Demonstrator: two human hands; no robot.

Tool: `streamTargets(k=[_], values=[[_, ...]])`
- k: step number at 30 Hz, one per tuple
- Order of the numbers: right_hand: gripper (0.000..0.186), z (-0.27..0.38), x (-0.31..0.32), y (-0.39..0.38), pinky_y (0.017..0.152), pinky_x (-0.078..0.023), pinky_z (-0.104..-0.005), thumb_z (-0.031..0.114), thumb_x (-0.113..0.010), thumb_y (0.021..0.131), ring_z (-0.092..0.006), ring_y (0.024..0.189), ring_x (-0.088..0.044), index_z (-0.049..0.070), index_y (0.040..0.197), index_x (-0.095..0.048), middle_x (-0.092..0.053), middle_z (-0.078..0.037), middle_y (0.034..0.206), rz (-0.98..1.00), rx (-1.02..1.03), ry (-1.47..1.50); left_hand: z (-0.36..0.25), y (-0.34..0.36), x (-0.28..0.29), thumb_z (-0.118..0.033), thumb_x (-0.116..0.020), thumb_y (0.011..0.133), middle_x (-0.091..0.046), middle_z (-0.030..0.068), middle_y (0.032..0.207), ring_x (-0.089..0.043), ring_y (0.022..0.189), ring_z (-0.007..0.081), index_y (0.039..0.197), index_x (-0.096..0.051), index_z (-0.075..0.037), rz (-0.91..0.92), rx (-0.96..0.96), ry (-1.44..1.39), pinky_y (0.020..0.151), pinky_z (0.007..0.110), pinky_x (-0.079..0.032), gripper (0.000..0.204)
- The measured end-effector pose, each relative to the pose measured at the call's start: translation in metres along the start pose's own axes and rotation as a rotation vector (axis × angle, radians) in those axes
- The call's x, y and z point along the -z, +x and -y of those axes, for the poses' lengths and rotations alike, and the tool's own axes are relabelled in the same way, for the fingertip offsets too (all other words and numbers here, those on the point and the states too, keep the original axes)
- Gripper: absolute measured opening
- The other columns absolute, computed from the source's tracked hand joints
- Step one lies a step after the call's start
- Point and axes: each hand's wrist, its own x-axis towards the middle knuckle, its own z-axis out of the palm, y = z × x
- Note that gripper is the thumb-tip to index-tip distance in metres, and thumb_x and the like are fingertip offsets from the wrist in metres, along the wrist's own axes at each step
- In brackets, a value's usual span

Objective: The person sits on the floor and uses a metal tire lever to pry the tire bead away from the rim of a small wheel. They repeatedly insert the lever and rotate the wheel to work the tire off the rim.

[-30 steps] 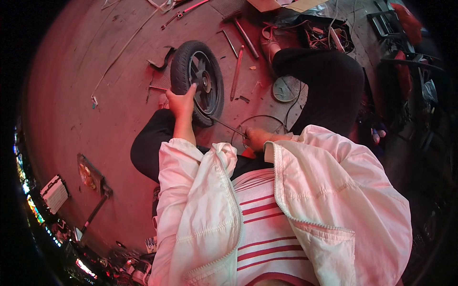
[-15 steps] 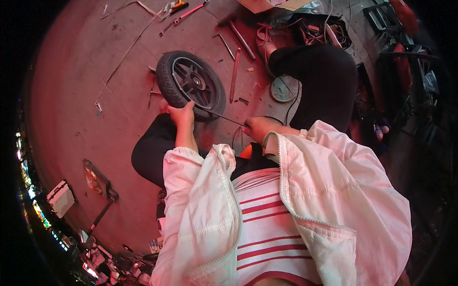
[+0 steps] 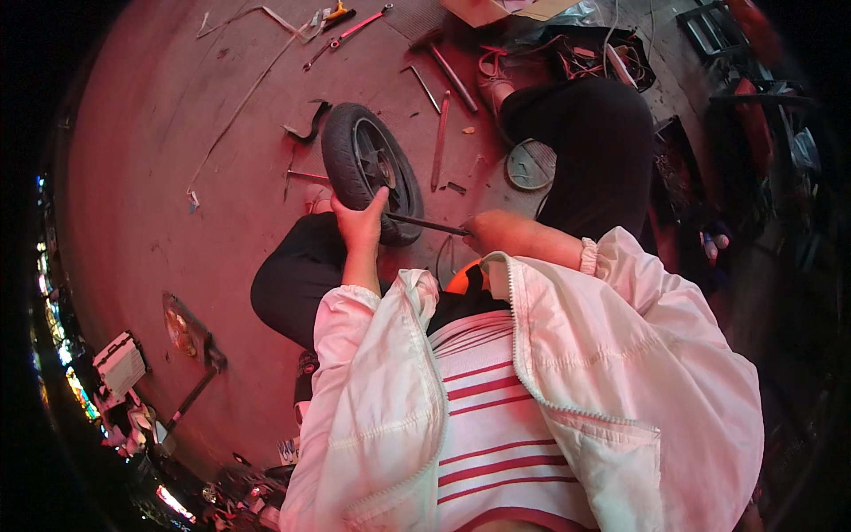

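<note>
A small spoked wheel with a black tyre (image 3: 341, 164) stands tilted on the floor between my legs, its dark rim turned to the right. My left hand (image 3: 360, 222) clasps the tyre's near edge, the thumb lying up over its side. Closed around one end of a dark tyre lever (image 3: 429, 223) is my right hand (image 3: 498, 232). The lever's other end reaches the tyre beside my left thumb; whether it sits under the bead is hidden.
Beyond the wheel lie a hammer (image 3: 455, 80), a thin metal rod (image 3: 441, 142), a bent bar (image 3: 424, 88) and a red-handled spanner (image 3: 362, 27). A black curved piece (image 3: 310, 126) sits left of the wheel. A box of wires (image 3: 576, 64) stands at the far right.
The wheel has turned and tipped more upright, shifting right, so its tread shows more. My left hand has moved right with it, and the lever lies flatter.
</note>
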Motion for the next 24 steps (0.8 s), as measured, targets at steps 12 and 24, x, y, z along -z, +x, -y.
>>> streamTargets(k=[12, 24], values=[[0.019, -0.011, -0.017, 0.007, 0.068, -0.053, -0.0507, 0.011, -0.062, 0.079, -0.0445, 0.082, -0.067, -0.005, 0.087, -0.069, -0.067, -0.028, 0.086, -0.037, 0.045, 0.098, -0.02, 0.006, -0.025, -0.025, -0.08, 0.071, -0.064, 0.0238, 0.115, -0.064, 0.106, 0.0375, 0.127, -0.047, 0.005, -0.308, 0.059, 0.202, 0.093, 0.042, -0.049, 0.071], [0.022, 0.002, 0.057, 0.009, 0.07, -0.052, -0.0509, 0.016, -0.064, 0.078, -0.0442, 0.085, -0.065, -0.003, 0.088, -0.068, -0.067, -0.026, 0.088, 0.111, -0.04, 0.195, -0.029, 0.034, -0.041, -0.025, -0.076, 0.073, -0.064, 0.0273, 0.113, -0.064, 0.102, 0.0424, 0.129, -0.044, 0.004, -0.295, 0.11, 0.346, 0.089, 0.045, -0.05, 0.071]])
